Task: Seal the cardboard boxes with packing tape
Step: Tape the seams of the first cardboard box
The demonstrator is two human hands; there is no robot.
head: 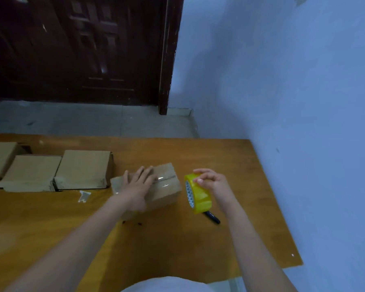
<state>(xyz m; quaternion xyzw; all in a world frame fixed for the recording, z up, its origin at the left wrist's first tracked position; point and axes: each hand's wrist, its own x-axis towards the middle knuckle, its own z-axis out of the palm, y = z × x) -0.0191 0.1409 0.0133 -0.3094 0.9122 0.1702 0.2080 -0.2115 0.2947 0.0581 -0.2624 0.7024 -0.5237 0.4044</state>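
Left hand [138, 184] flat on box [167, 186] (fingers straight).

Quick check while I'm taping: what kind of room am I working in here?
Probably a plain room in a home or small shop used for packing, not a warehouse: a wooden table pushed against a painted blue wall, a dark wooden door, and a few small cardboard boxes lined up.

Both forearms are bare to the edge of view, no sleeves, watch or rings showing, and a white garment [167, 284] covers the torso below.
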